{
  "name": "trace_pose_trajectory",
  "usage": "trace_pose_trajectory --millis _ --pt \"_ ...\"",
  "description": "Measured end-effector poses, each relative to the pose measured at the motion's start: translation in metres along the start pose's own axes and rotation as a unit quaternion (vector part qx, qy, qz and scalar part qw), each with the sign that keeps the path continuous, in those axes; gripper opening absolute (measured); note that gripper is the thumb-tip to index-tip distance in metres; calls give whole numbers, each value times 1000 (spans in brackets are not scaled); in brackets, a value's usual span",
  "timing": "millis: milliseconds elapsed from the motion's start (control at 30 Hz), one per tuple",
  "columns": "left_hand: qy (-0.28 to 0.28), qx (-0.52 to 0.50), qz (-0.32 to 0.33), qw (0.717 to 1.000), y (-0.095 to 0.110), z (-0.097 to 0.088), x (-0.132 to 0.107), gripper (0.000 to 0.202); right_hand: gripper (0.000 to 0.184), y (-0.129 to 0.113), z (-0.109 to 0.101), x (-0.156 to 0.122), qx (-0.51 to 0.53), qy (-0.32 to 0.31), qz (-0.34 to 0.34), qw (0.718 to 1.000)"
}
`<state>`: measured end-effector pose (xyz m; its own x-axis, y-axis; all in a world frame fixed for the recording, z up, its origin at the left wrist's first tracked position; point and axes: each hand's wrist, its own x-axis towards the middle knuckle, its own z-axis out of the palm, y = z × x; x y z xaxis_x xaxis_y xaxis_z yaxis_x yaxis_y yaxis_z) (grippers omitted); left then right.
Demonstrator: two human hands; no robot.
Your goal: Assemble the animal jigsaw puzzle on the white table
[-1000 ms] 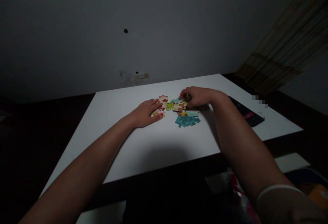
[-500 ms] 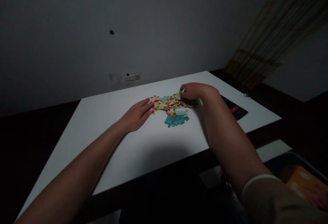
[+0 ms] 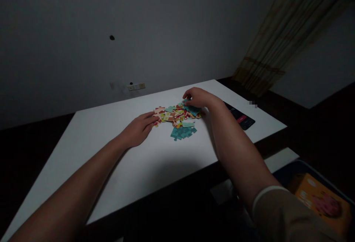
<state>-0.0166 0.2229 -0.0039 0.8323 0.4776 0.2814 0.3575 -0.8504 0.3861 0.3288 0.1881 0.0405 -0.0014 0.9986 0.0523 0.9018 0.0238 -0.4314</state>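
A small heap of colourful jigsaw puzzle pieces (image 3: 177,115) lies near the middle of a white table (image 3: 111,149). A joined patch of teal pieces (image 3: 181,132) sits at the heap's near edge. My left hand (image 3: 138,128) rests flat on the table, fingers stretched out, fingertips touching the heap's left side. My right hand (image 3: 197,98) is curled over the heap's far right side, fingers bent down onto the pieces; what is under them is hidden.
A dark flat box with a pink label (image 3: 240,115) lies on the table right of my right arm. An orange box (image 3: 318,201) sits low at the bottom right. A wall with sockets (image 3: 135,86) stands behind; a curtain (image 3: 280,38) hangs at right.
The view has swung right, so everything sits further left in frame. My left hand has slid back off the pieces to their left edge. My right hand stays curled on the heap.
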Motion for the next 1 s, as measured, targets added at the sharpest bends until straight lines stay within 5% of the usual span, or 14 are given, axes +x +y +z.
trace_pose_trajectory --millis 367,567,733,900,1000 --pt "1 4 1 1000 1 -1 -1 44 20 -11 -4 0 -17 106 9 994" --pt "-4 2 -2 1000 4 -3 -2 43 24 -34 0 -8 62 -37 -79 994" --pt "3 -1 -1 1000 0 -1 -3 43 30 -23 -8 -8 -38 21 18 999" --pt "-4 16 6 1000 -2 0 -3 43 35 -5 -8 -14 -73 -95 115 986" --pt "-7 22 9 1000 -3 0 -3 43 32 -3 -8 -17 -53 -70 131 987"
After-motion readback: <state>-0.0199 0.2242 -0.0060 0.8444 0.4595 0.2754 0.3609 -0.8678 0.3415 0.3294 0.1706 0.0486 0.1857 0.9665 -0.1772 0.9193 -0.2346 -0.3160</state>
